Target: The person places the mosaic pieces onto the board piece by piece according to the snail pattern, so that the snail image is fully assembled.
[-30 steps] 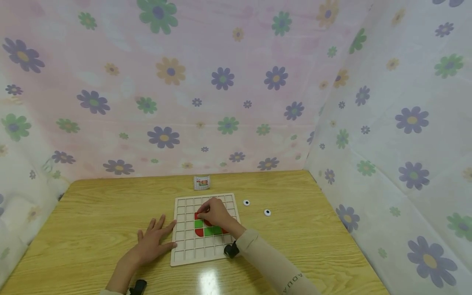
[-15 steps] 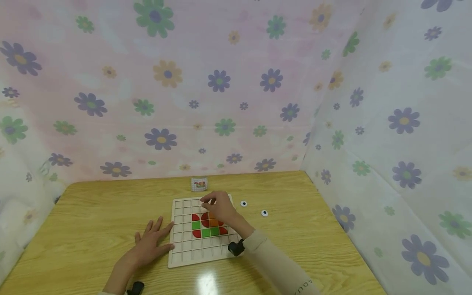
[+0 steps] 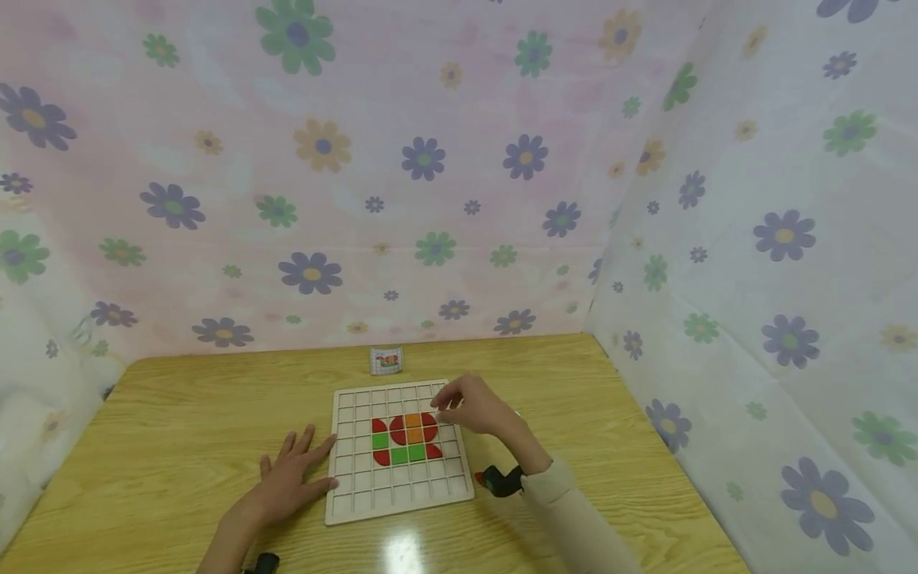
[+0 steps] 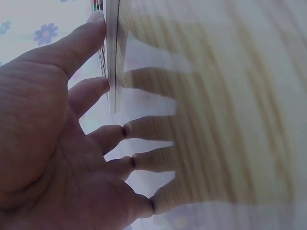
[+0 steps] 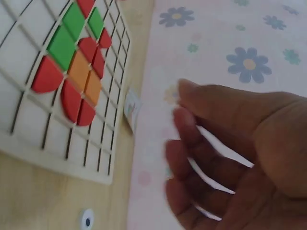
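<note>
A square wooden grid board [image 3: 362,480] lies on the table with red pieces [image 3: 382,458], green pieces [image 3: 398,455] and orange pieces [image 3: 413,434] set in its middle cells. My left hand [image 3: 287,482] rests spread beside the board; its thumb and index fingertips touch the left edge, the other fingertips the tabletop. Above the board's right edge hovers my right hand [image 3: 479,406], fingers loosely curved, thumb near the index tip, nothing visible between them. A white eye disc [image 5: 87,220] lies beside the board in the right wrist view; my right hand mostly hides the discs in the head view.
A small picture card [image 3: 386,360] stands behind the board, near the back of the wooden table [image 3: 215,414]. Flower-printed cloth [image 3: 358,239] hangs behind the table and along its sides. Each wrist wears a black camera [image 3: 502,481].
My right hand has lifted off the red piece at the upper left of the pattern and moved right, uncovering the pattern. My left hand has stayed at the board's edge.
</note>
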The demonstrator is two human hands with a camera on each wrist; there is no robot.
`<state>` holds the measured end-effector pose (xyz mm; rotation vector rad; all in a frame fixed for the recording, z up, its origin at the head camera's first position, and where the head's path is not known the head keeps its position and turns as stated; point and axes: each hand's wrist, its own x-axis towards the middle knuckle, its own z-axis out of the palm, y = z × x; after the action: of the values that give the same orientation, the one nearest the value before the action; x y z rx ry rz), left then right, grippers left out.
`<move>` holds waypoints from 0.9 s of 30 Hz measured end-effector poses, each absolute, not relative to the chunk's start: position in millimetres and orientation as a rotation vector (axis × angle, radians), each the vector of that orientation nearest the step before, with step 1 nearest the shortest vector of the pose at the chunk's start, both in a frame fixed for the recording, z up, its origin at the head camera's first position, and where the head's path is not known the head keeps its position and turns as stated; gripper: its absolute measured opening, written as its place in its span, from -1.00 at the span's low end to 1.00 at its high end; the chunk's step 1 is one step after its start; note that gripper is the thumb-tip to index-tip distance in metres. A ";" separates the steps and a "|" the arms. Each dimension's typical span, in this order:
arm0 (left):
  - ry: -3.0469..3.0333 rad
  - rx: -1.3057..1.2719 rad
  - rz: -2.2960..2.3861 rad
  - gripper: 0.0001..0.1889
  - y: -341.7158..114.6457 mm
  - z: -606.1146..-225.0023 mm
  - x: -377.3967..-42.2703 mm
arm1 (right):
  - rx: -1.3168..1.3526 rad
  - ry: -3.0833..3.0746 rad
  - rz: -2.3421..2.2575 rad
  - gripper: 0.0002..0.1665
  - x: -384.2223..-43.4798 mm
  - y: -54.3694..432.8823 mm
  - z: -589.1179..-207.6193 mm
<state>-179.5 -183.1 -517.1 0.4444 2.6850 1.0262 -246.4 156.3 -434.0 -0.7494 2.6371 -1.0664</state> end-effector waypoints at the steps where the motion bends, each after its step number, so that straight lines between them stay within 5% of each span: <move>1: 2.692 0.444 1.019 -0.19 -183.3 -517.0 -179.4 | -0.734 2.623 -1.022 -0.85 -243.8 160.3 -435.9; 6: 2.719 0.446 1.002 -0.19 -185.1 -517.6 -178.9 | -0.669 2.602 -0.812 -0.95 -231.4 178.0 -454.7; 11: 2.721 0.440 0.987 -0.20 -184.1 -517.1 -179.2 | -0.518 2.611 -0.696 -0.78 -217.0 194.3 -474.2; 27: 2.734 0.451 1.018 -0.20 -183.2 -519.3 -179.8 | -0.512 2.562 -0.949 -0.78 -204.3 219.2 -496.8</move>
<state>-179.8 -183.2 -519.3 0.4508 2.7343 1.0178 -204.3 219.2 -496.8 -0.5115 2.5622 -0.9494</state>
